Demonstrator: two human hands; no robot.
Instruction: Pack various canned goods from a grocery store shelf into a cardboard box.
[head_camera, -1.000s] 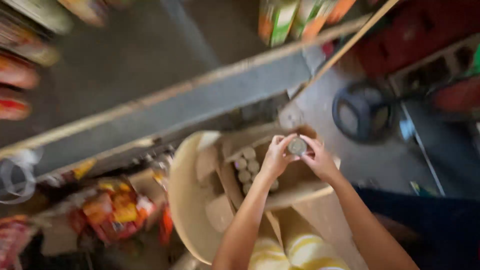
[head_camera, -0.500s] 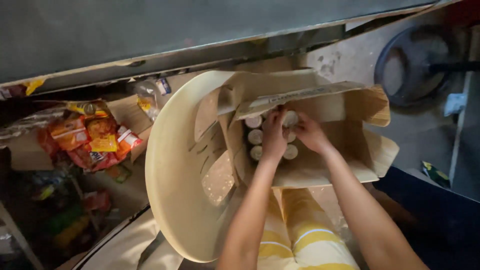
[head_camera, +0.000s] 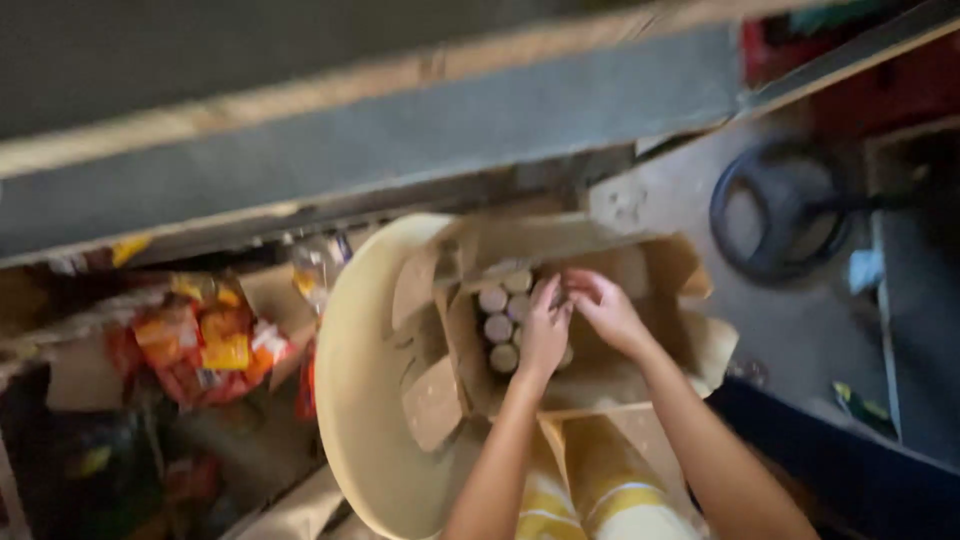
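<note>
- My knees w/ yellow-white striped trousers (head_camera: 590, 495) are at bottom centre of the frame, nearest to me.
- Both forearms go up from there into the open cardboard box (head_camera: 650, 375), centre of the frame.
- My left hand (head_camera: 545, 335) lies on the small round jars (head_camera: 497, 328) in the box, fingers bent over them. If it really clamps one, I cannot tell; picture is blurred.
- My right hand (head_camera: 605, 310) is just beside it, fingers half curled above the same jars. Holding sth or not, I cannot tell.
- Abt progress, my judgement: a few pale jar lids stand in rows at the box's left part, the right part looks bare, so the box seems partly filled only.
- The box rests on a round cream tray (head_camera: 360, 400), centre-left.
- Farther, at left of the frame: orange-red snack packets (head_camera: 205, 340).
- Farthest, upper right: a dark round fan base (head_camera: 775, 215) on the floor.
</note>
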